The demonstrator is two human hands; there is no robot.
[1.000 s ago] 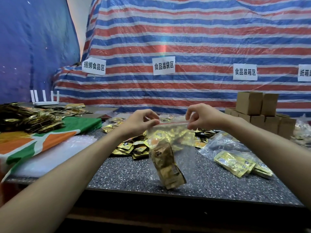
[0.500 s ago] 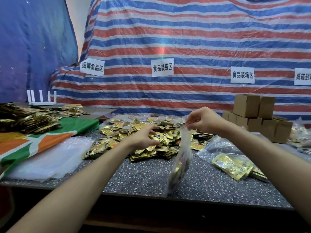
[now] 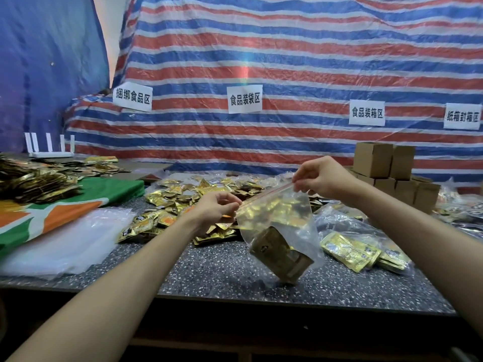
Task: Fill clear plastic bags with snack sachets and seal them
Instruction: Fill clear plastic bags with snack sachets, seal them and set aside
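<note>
Your left grip (image 3: 217, 207) pinches the lower end of the red zip strip on the clear plastic bag (image 3: 277, 212), and your right grip (image 3: 322, 178) pinches the higher end, so the strip slants up to the right between them. The bag hangs below both grips over the tabletop (image 3: 209, 273), near its front edge. The snack sachets (image 3: 281, 254) inside it are bunched at the bottom.
</note>
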